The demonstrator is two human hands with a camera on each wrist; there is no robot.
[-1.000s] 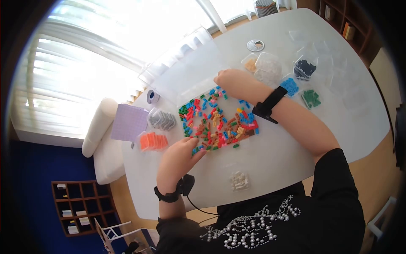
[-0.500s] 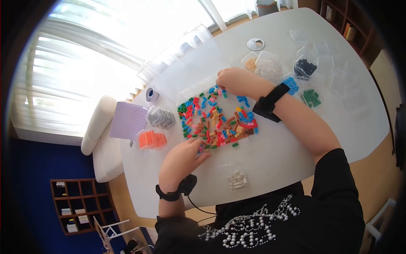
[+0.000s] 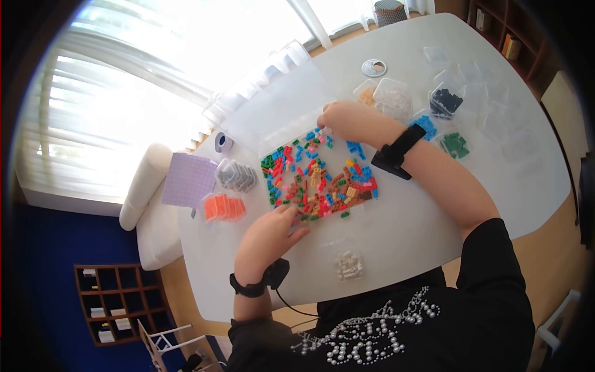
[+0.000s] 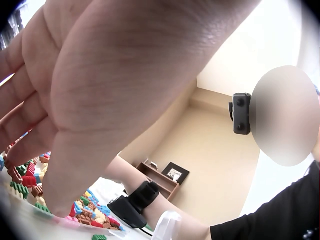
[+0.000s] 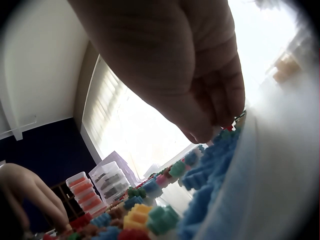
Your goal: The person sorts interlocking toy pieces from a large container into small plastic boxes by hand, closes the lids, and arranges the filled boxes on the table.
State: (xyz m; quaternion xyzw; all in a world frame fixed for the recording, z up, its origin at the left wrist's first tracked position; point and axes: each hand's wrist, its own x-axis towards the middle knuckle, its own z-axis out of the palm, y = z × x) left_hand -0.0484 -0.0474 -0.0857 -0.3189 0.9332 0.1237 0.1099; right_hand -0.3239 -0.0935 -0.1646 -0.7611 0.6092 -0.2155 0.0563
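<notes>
The step in hand looked like picking through the loose bricks [image 3: 317, 172], and it seemed best done with light fingertips: taking one brick by its sides and keeping the palm off its neighbours. Pressing hard on the wall of the clear box [image 5: 245, 165] could have spilled pieces.

The bricks lay in that box at the middle of the head view, between the hands. The left hand [image 3: 265, 240] was at their lower left edge, fingers loose and thumb apart, nothing visible in its grasp. The right hand [image 3: 348, 121] was at their upper edge, fingers bent down close to some blue bricks [image 5: 212, 165]; whether it pinched one, I could not tell. A green brick [image 3: 345, 214] lay just below the pile.
</notes>
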